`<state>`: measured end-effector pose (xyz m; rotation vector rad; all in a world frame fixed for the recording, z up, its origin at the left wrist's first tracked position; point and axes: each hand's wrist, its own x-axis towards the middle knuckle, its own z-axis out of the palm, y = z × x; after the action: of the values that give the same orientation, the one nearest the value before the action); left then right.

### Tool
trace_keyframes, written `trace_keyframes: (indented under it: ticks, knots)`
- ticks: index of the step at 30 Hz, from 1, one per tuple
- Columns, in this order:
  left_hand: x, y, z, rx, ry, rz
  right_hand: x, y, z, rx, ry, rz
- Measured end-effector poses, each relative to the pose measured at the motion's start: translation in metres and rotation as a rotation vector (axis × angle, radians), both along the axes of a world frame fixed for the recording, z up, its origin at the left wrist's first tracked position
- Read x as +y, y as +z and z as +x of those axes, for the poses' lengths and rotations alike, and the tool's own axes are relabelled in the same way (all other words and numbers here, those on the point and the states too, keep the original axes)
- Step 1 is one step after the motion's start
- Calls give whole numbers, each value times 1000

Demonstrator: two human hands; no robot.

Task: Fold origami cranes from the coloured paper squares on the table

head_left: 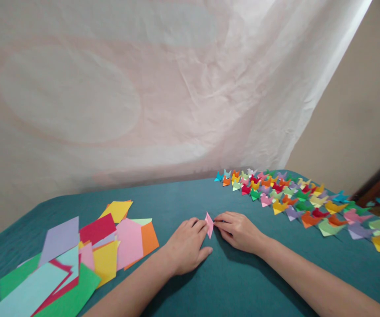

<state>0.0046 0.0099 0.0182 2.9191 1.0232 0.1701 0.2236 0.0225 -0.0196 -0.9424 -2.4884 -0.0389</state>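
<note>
A small folded pink paper piece (209, 224) stands on edge on the teal tablecloth (183, 198), near the middle. My left hand (186, 244) rests on the cloth just left of it, fingers curled, fingertips pinching the paper's left side. My right hand (238, 231) lies to its right, fingers pressed together on the paper's right side. Both hands grip the same pink piece.
A loose pile of flat coloured paper sheets (78, 255) lies at the left. Rows of several small folded paper figures (295, 198) in many colours cover the right side of the table. A pale cloth backdrop (144, 97) hangs behind the table.
</note>
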Motion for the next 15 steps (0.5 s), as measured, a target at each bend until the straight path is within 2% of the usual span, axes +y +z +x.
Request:
trace_keyframes:
  ticks: [15]
  knots:
    - [0,1,0,-13,2,-2,0,-2,-1,18,-4,19]
